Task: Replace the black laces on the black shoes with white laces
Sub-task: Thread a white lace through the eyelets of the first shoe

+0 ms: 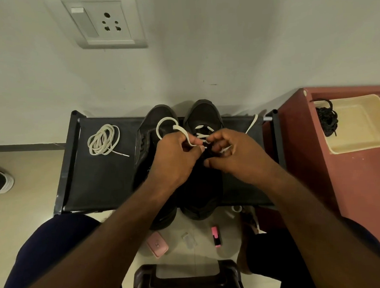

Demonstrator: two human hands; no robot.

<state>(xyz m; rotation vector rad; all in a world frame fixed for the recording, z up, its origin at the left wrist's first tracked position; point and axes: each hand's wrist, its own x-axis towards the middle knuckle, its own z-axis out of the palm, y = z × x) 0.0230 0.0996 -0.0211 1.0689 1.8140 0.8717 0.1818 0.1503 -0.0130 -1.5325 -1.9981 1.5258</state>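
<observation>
Head view: left hand (174, 158) and right hand (234, 152) each pinch the white lace (203, 135), part-threaded on the black shoe (201, 114) beneath them. Likely next: feed a tip through the following eyelet.

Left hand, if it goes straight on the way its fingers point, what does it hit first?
Probably the right hand: the left hand, pinching the white lace, points across at it, close over the half-laced shoe. Depth is unclear, so it might touch that shoe first.
</observation>
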